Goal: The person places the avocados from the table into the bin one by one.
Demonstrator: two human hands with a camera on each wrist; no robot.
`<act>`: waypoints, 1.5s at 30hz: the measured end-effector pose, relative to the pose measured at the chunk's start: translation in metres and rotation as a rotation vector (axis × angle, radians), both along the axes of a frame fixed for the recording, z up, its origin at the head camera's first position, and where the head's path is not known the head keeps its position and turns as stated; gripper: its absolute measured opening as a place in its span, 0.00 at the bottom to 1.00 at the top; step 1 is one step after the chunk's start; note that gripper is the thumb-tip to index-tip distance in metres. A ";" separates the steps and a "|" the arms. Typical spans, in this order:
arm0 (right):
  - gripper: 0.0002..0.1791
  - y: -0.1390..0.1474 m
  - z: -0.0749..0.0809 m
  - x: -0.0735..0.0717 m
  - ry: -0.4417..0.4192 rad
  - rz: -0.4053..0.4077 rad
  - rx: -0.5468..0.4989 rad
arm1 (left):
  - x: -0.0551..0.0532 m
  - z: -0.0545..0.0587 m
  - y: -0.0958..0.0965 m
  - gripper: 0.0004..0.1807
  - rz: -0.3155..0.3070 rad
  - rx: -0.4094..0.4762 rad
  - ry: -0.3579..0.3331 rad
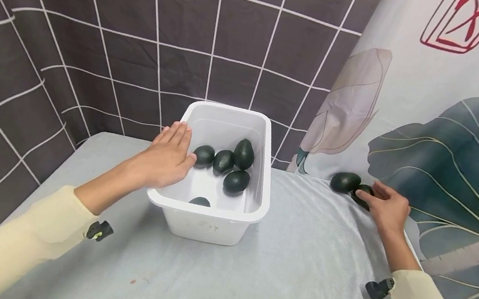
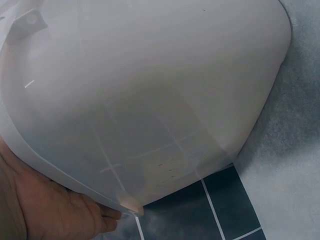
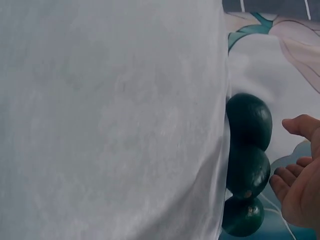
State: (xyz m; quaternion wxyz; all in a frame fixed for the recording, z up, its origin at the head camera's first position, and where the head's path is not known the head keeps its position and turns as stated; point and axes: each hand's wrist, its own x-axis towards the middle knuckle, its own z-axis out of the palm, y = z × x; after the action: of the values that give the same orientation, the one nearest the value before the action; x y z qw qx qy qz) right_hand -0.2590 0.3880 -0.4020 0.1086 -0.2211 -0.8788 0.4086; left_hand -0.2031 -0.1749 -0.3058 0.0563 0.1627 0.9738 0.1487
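Observation:
A white plastic tub [image 1: 213, 225] stands on the cloth-covered table, with several dark green avocados [image 1: 236, 182] inside it. My left hand [image 1: 165, 156] rests along the tub's left rim, its fingers straight. In the left wrist view that hand [image 2: 55, 207] lies against the rim outside the tub wall [image 2: 150, 100]. At the right edge of the table my right hand [image 1: 388, 206] reaches over a short row of avocados [image 1: 345, 182]. The right wrist view shows three avocados [image 3: 248, 172] there, with my thumb and fingers [image 3: 300, 190] spread beside them and a small gap between.
A light grey cloth [image 1: 298, 255] covers the table. Behind the tub hangs a dark curtain with white grid lines [image 1: 244, 31]. A white leaf-patterned sheet [image 1: 447, 119] borders the right edge, close to the loose avocados. A dark wrist camera [image 1: 380, 289] sits at the right cuff.

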 end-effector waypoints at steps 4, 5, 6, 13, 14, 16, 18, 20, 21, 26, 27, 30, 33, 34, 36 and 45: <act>0.43 0.005 -0.001 0.001 0.005 0.002 0.012 | 0.000 0.000 0.000 0.43 0.002 0.003 -0.004; 0.43 0.007 -0.001 0.001 0.007 0.002 0.009 | 0.000 0.000 0.000 0.43 0.002 0.004 -0.005; 0.43 0.008 -0.001 0.001 0.012 0.003 0.009 | 0.000 0.000 0.000 0.43 0.002 0.003 -0.005; 0.43 0.016 0.000 0.004 -0.013 -0.039 -0.027 | 0.001 0.001 0.000 0.43 0.005 0.009 -0.012; 0.43 0.017 0.001 0.004 -0.024 -0.056 -0.034 | 0.001 0.001 0.000 0.43 0.005 0.009 -0.013; 0.43 0.020 0.001 0.004 -0.039 -0.086 -0.043 | 0.001 0.001 0.000 0.43 0.005 0.009 -0.014; 0.44 0.022 0.001 0.005 -0.047 -0.102 -0.043 | 0.001 0.001 -0.001 0.43 0.006 0.007 -0.015; 0.44 0.024 0.000 0.005 -0.042 -0.097 -0.041 | 0.001 0.001 -0.001 0.43 0.007 0.006 -0.016; 0.44 0.025 -0.001 0.006 -0.038 -0.090 -0.039 | 0.001 0.001 -0.001 0.43 0.008 0.005 -0.016; 0.44 0.026 -0.006 0.009 -0.014 -0.049 -0.012 | -0.001 0.001 -0.001 0.43 0.008 0.005 -0.015; 0.44 0.026 -0.006 0.009 -0.009 -0.047 -0.006 | -0.001 0.001 -0.001 0.43 0.008 0.005 -0.014; 0.43 0.024 -0.008 0.009 -0.004 -0.050 0.005 | -0.001 0.000 -0.001 0.43 0.009 0.006 -0.013; 0.42 0.020 -0.009 0.011 -0.007 -0.053 0.030 | -0.001 0.000 -0.002 0.43 0.008 0.007 -0.012; 0.42 0.019 -0.011 0.011 -0.009 -0.051 0.043 | -0.001 0.000 -0.002 0.43 0.007 0.008 -0.013; 0.41 0.016 -0.013 0.012 -0.007 -0.033 0.078 | -0.001 0.000 -0.002 0.43 0.006 0.008 -0.013; 0.42 0.009 -0.022 0.010 0.046 0.030 0.169 | -0.002 0.000 -0.001 0.43 0.001 0.004 -0.014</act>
State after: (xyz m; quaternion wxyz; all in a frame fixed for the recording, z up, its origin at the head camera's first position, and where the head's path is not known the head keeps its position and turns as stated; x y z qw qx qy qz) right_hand -0.2491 0.3973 -0.4240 0.1408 -0.1888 -0.9107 0.3394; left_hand -0.2053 -0.1764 -0.3054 0.0625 0.1612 0.9731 0.1521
